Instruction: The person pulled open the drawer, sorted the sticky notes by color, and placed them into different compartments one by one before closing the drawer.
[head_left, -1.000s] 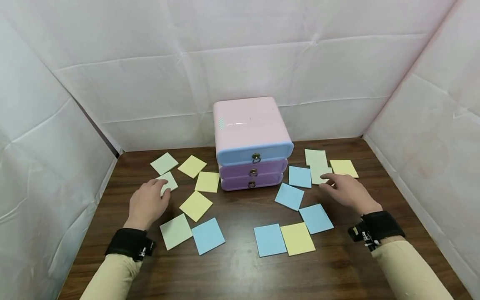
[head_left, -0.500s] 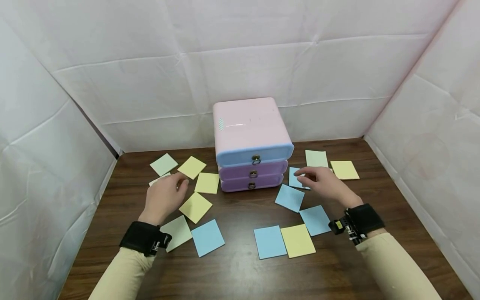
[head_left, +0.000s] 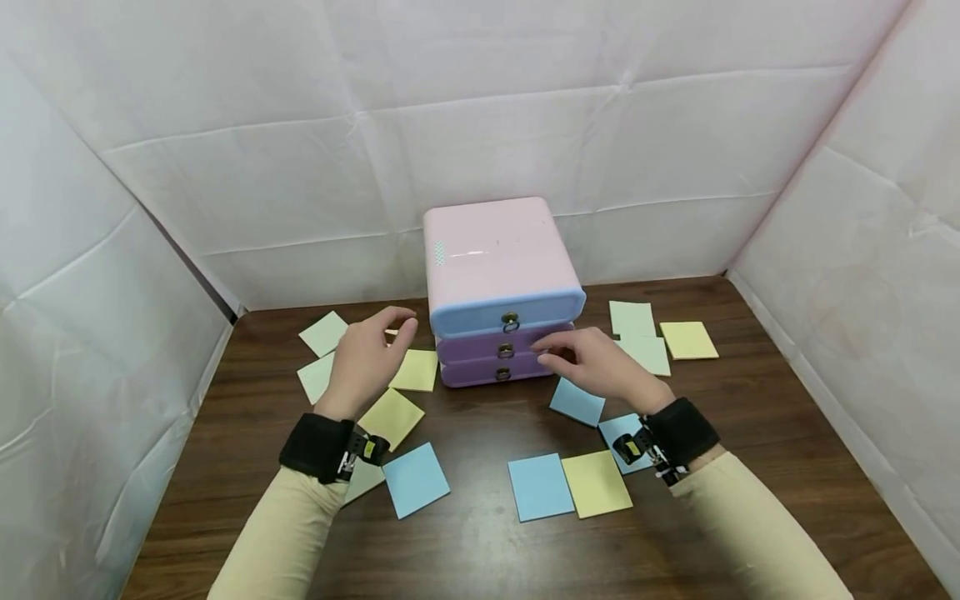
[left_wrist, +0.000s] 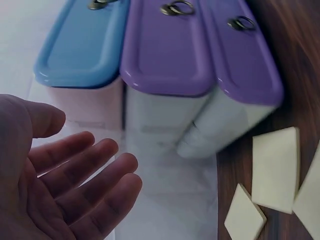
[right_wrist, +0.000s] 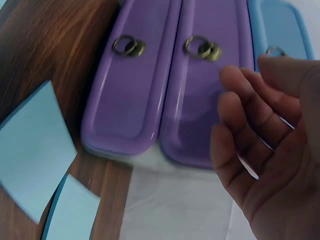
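A small drawer unit (head_left: 498, 250) with a pink body stands at the back middle of the table. It has a blue top drawer (head_left: 510, 312) and two purple drawers (head_left: 480, 348) below, all closed, each with a brass ring pull (right_wrist: 202, 47). My left hand (head_left: 403, 323) hovers just left of the unit with relaxed fingers (left_wrist: 95, 165), holding nothing. My right hand (head_left: 546, 350) reaches in from the right, its fingers (right_wrist: 240, 110) loosely spread in front of the middle purple drawer (right_wrist: 200, 100). I cannot tell whether they touch it.
Square sticky notes lie scattered on the dark wooden table (head_left: 480, 550): green (head_left: 324, 333) and yellow (head_left: 415, 369) ones on the left, blue (head_left: 539, 486), yellow (head_left: 596, 482) and green (head_left: 632, 317) ones on the right. White fabric walls (head_left: 90, 275) close in three sides.
Both hands have left the outer notes and moved inward and forward to either side of the drawer unit. The notes and the drawers look unchanged.
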